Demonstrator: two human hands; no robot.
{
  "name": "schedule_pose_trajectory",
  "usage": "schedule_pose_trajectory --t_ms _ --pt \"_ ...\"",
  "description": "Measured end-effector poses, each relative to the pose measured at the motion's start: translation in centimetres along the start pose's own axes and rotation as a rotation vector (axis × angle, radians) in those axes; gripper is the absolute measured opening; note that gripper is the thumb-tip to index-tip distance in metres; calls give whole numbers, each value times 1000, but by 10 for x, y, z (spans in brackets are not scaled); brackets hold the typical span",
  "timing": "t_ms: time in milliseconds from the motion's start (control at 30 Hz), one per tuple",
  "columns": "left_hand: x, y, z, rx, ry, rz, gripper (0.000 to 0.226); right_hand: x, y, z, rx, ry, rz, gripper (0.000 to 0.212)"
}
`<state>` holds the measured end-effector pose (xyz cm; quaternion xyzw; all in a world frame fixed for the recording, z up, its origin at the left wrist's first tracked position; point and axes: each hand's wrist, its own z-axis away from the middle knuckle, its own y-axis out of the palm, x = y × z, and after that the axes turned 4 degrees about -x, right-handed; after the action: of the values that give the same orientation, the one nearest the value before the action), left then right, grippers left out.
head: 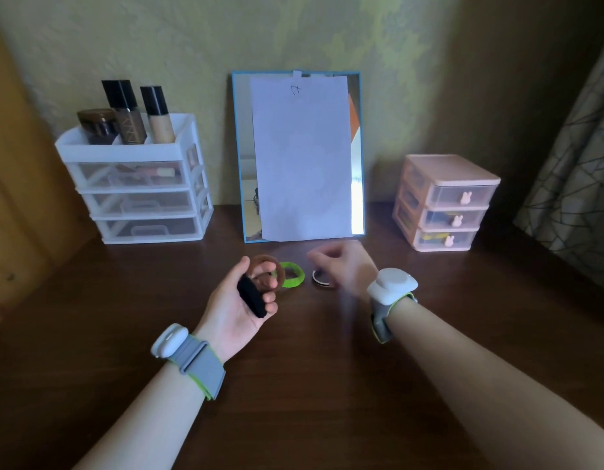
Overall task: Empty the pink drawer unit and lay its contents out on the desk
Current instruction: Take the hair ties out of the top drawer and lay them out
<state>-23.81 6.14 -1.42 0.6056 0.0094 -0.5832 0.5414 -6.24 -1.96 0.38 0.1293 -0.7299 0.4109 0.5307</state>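
Note:
The pink drawer unit (446, 201) stands at the back right of the desk, its three drawers pushed in; dark and yellow items show in the lower two. My left hand (241, 300) is palm up, gripping a black hair tie (251, 296) and a brown hair tie (264, 261). A green hair tie (293, 274) lies on the desk just right of that hand. My right hand (341, 264) is blurred, fingers curled, hovering over a white-and-dark hair tie (319, 278) on the desk; contact is unclear.
A blue-framed mirror (241, 157) covered by a paper sheet leans on the wall behind the hands. A white drawer organiser (141, 184) with cosmetic bottles stands at the back left. A patterned curtain (575, 164) hangs at the right. The dark wooden desk (310, 385) spreads in front.

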Motion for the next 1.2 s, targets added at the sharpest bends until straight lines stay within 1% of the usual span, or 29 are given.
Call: schedule_pose_trajectory --t_ms 67,167,267,433,500,600,667,767,833,867,1000,1100,1200 --pt "4 6 -4 19 -6 -10 42 6 9 10 94 -39 -42 16" --pt "12 10 -9 28 -20 -16 43 8 12 19 130 -75 -36 21" --pt "16 11 -11 39 -30 -17 44 5 8 22 132 -78 -41 19" --pt "18 9 -11 29 -23 -39 43 4 6 22 124 -20 -147 6" --pt "17 8 -11 18 -8 -34 43 5 7 22 102 -6 -158 6" --pt "17 9 -9 52 -4 -31 45 8 7 21 76 12 -231 6" --pt "18 10 -8 57 17 -34 45 10 7 21 97 8 -259 6" --pt "20 10 -8 39 32 -23 44 9 5 22 142 -33 -265 13" --pt "20 10 -9 26 39 -7 43 9 4 22 143 -51 -289 21" --pt "19 9 -10 22 42 -2 42 9 4 22 144 -58 -299 21" --pt "19 9 -9 16 35 -26 41 7 5 22 145 -59 -294 4" --pt "20 8 -9 -14 40 -67 42 4 7 21 120 -61 -283 4" --pt "19 6 -10 -61 50 -82 40 2 7 20 88 -66 -288 8"
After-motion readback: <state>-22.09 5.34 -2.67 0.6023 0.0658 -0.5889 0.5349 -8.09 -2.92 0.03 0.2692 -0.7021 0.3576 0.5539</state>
